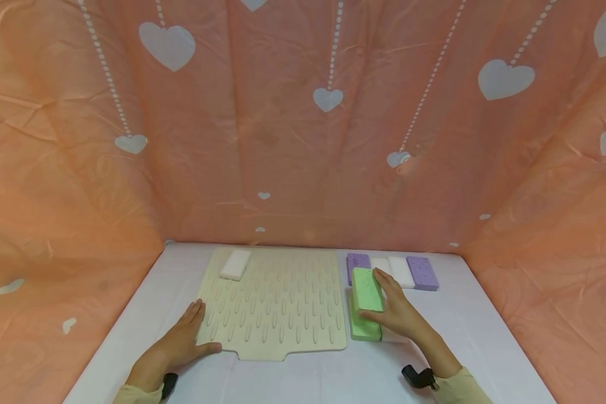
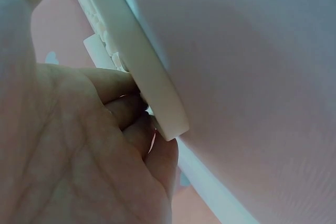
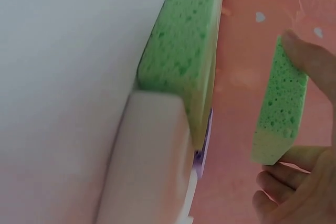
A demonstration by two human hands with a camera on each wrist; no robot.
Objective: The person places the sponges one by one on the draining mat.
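A cream board [image 1: 283, 314] with raised ridges lies flat on the table. My left hand [image 1: 177, 339] rests at its near left corner, fingers along the left edge and thumb by the front edge; the left wrist view shows the fingertips against the board's rim [image 2: 152, 77]. With thumb and fingers, my right hand [image 1: 401, 308] holds a green sponge [image 1: 366, 286] by its two ends. In the right wrist view this sponge [image 3: 283, 98] is raised off the table. Below it lies a second green sponge [image 1: 365, 330], partly covered in the head view. A white sponge [image 1: 237, 264] lies on the board's far left.
Behind my right hand, a purple sponge [image 1: 357, 261], white sponges [image 1: 402, 271] and another purple sponge [image 1: 423, 273] form a row. Another white sponge [image 3: 147, 150] sits beside the lower green one, mostly hidden under my hand from above. Orange curtains [image 1: 303, 168] enclose the table.
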